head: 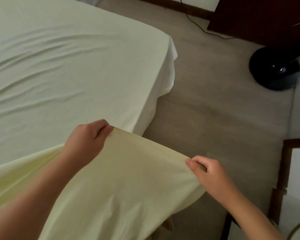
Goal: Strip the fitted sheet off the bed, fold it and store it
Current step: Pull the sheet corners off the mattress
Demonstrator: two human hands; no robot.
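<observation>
A pale yellow fitted sheet [59, 75] covers the bed on the left, wrinkled, with its far corner draped down the mattress side. The near part of the sheet is lifted off the bed and stretched between both hands. My left hand [88, 139] pinches the sheet's edge above the bed's near corner. My right hand [208, 172] grips the same edge further right, over the floor. The lifted cloth hangs toward me and hides the bed's near corner.
Beige floor [215, 101] runs along the bed's right side. A black round fan base [275, 70] stands at the right, with a dark wooden cabinet [258, 14] behind it and a cable across the floor. A brown-framed white panel [287, 179] is at the lower right.
</observation>
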